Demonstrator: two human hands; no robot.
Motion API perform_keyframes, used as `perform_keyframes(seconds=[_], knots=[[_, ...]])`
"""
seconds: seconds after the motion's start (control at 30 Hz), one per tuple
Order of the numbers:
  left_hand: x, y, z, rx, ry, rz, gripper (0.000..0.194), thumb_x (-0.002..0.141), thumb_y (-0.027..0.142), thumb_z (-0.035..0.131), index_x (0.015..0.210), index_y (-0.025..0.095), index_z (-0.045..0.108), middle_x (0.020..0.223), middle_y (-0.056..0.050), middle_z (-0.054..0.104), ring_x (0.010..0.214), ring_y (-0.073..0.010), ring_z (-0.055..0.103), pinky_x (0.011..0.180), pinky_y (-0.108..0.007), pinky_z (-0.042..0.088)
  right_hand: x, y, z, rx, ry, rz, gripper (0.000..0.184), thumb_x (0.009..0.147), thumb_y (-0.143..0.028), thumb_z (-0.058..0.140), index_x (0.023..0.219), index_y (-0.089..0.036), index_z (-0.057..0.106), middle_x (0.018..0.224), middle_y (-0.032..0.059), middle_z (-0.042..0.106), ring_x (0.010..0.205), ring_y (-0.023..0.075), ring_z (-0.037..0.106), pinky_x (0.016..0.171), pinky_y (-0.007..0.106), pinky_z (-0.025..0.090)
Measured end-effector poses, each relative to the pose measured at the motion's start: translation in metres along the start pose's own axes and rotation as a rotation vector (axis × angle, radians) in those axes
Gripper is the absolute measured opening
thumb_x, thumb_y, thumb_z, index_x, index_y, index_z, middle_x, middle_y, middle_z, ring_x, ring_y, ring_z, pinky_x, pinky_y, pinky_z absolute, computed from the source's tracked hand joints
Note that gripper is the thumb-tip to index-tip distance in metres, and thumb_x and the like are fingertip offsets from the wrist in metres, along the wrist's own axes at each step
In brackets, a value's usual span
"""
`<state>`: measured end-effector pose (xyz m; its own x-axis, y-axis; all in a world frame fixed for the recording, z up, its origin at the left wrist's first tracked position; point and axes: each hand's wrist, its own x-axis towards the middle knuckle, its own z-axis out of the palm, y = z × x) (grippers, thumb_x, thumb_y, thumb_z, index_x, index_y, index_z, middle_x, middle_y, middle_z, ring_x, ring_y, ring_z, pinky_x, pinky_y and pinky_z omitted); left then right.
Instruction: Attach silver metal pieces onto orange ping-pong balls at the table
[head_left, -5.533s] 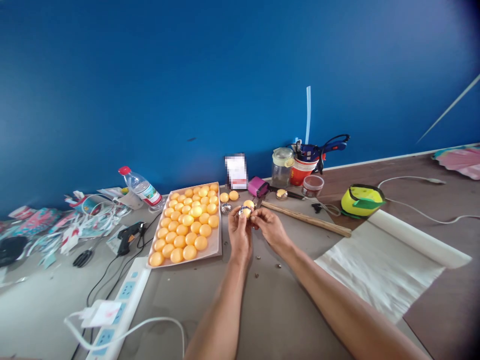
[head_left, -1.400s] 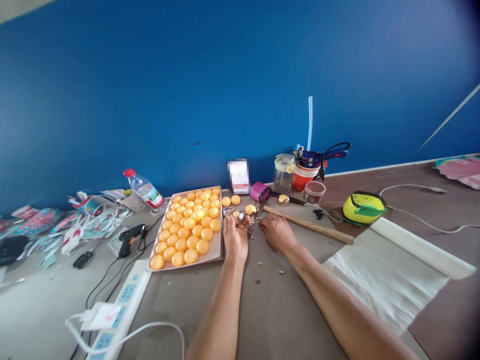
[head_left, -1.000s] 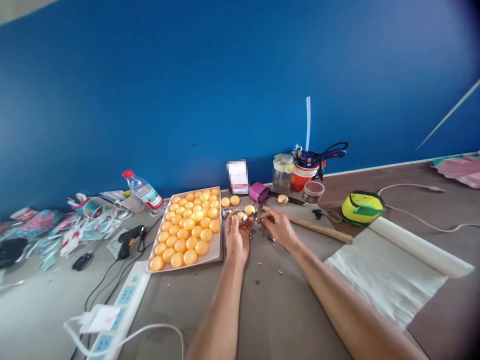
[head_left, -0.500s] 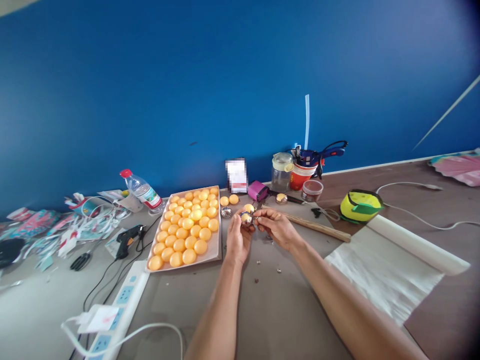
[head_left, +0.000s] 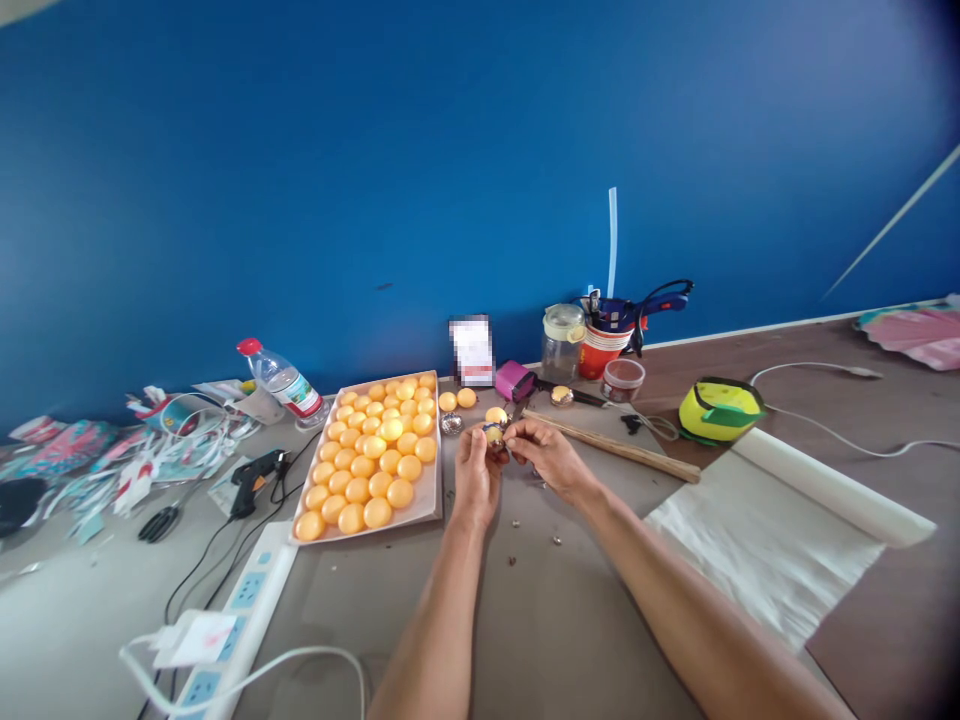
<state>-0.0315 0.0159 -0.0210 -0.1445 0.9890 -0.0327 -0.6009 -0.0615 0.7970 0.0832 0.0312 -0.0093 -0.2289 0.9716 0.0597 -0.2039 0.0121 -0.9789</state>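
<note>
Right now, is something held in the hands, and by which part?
The left hand holds a ball by its left side. The right hand has its fingertips close to the right side; contact cannot be told.

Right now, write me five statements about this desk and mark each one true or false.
1. The left hand holds a small orange-and-silver ball. True.
2. The black glue gun lies on the unrolled white sheet. False: it lies to the left of the shallow white tray of orange balls.
3. The clear plastic bottle with a red cap leans to one side. True.
4. The purple object with a black edge is to the right of the clear lidded jar. False: it is to the left of the jar.
5. The long brown wooden stick lies to the right of the tray. True.
</note>
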Motion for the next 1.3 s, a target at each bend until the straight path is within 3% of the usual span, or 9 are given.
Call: perform_keyframes(seconds=[0.67, 0.87, 1.07, 1.13, 1.23, 1.3], knots=[[0.001, -0.012, -0.009, 0.207, -0.006, 0.125, 0.031, 0.078, 0.046, 0.06, 0.092, 0.02, 0.055, 0.079, -0.001, 0.058, 0.062, -0.0122, 0.056, 0.06, -0.027, 0.046, 0.002, 0.003, -0.002, -0.149, -0.003, 0.035, 0.006, 0.067, -0.025, 0.058, 0.066, -0.019, 0.057, 0.056, -0.0033, 0.056, 0.054, 0.0119, 0.049, 0.055, 0.025, 0.037], [0.0, -0.013, -0.011, 0.304, -0.016, 0.152, 0.033, 0.078, 0.047, 0.061, 0.094, 0.019, 0.056, 0.082, -0.003, 0.06, 0.063, -0.0122, 0.054, 0.057, -0.025, 0.045, 0.003, 0.008, -0.001, -0.203, 0.062, 0.036, 0.014, 0.068, -0.028, 0.06, 0.066, -0.021, 0.048, 0.05, -0.0051, 0.054, 0.051, 0.0125, 0.049, 0.054, 0.025, 0.036], [-0.002, -0.006, 0.001, 0.099, 0.002, 0.09, 0.033, 0.079, 0.049, 0.058, 0.09, 0.018, 0.057, 0.075, 0.0, 0.057, 0.058, -0.0099, 0.051, 0.053, -0.023, 0.041, 0.007, 0.014, -0.005, -0.098, 0.045, -0.004, 0.023, 0.073, -0.041, 0.058, 0.069, -0.02, 0.05, 0.054, -0.0039, 0.053, 0.049, 0.0113, 0.047, 0.051, 0.024, 0.036], [-0.001, -0.003, 0.003, 0.028, 0.037, 0.064, 0.032, 0.079, 0.048, 0.059, 0.09, 0.018, 0.058, 0.073, 0.0, 0.057, 0.057, -0.0094, 0.05, 0.053, -0.022, 0.04, 0.009, 0.017, -0.012, -0.23, 0.116, -0.044, 0.021, 0.076, -0.04, 0.053, 0.072, -0.019, 0.054, 0.057, -0.0023, 0.055, 0.052, 0.0126, 0.049, 0.052, 0.025, 0.037], [0.001, 0.002, 0.002, -0.075, 0.073, 0.027, 0.03, 0.077, 0.045, 0.062, 0.09, 0.019, 0.058, 0.068, 0.002, 0.054, 0.054, -0.0088, 0.05, 0.054, -0.022, 0.04, 0.009, 0.022, -0.02, -0.669, 0.199, -0.127, 0.016, 0.079, -0.028, 0.049, 0.076, -0.019, 0.061, 0.075, 0.0036, 0.063, 0.073, 0.0178, 0.058, 0.068, 0.028, 0.041], [0.002, 0.004, 0.0, -0.151, 0.068, -0.005, 0.03, 0.076, 0.043, 0.065, 0.093, 0.02, 0.058, 0.067, 0.003, 0.053, 0.054, -0.0088, 0.051, 0.056, -0.023, 0.041, 0.007, 0.025, -0.023, -0.956, 0.186, -0.138, 0.02, 0.08, -0.022, 0.046, 0.085, -0.018, 0.065, 0.091, 0.0072, 0.066, 0.089, 0.0204, 0.059, 0.08, 0.031, 0.04]])
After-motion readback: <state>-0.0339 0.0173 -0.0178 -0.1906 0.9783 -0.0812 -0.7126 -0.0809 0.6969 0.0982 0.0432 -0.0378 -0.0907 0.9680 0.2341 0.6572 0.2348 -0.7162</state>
